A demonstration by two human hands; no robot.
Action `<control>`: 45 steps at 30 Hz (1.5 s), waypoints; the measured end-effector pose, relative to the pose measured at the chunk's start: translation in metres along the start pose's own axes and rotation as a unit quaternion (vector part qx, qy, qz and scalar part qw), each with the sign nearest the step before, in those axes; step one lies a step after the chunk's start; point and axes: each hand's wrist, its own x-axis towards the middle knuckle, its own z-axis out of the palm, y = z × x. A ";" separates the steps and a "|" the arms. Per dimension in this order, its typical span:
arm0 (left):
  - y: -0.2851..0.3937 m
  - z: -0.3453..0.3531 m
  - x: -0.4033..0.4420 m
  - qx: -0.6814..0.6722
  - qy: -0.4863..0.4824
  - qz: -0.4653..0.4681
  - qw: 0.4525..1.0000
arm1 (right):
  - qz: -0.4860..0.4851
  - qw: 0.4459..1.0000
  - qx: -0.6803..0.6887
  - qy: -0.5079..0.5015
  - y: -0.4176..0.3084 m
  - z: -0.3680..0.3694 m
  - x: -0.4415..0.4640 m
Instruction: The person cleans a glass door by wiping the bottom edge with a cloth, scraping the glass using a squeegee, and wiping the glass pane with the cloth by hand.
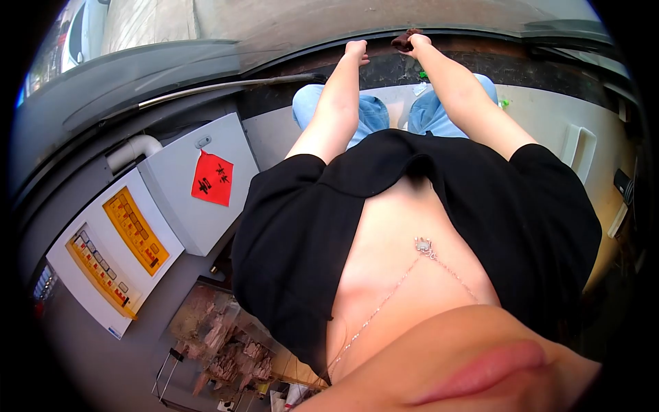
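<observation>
Most likely a street-level shop or workroom, though which cannot be told: a car (86,34) stands outside at upper left, while a breaker box (118,240) and a metal cabinet (175,182) bearing red paper (213,180) fill the left.

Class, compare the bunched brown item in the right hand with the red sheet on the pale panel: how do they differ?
The brown item looks crumpled; the red sheet looks flat. The right hand holds the brown item; the pale panel bears the red sheet. The red sheet shows black characters; the brown item shows none.
</observation>
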 end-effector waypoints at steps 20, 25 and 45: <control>-0.089 0.074 0.214 -0.307 -0.045 -0.014 0.950 | 0.062 0.946 0.307 -0.085 0.067 0.023 0.261; -0.086 0.080 0.235 -0.311 -0.118 0.065 0.941 | 0.040 0.942 0.314 -0.113 0.070 0.019 0.280; -0.094 0.081 0.237 -0.408 0.014 0.067 0.911 | 0.033 0.935 0.313 -0.161 0.073 0.009 0.285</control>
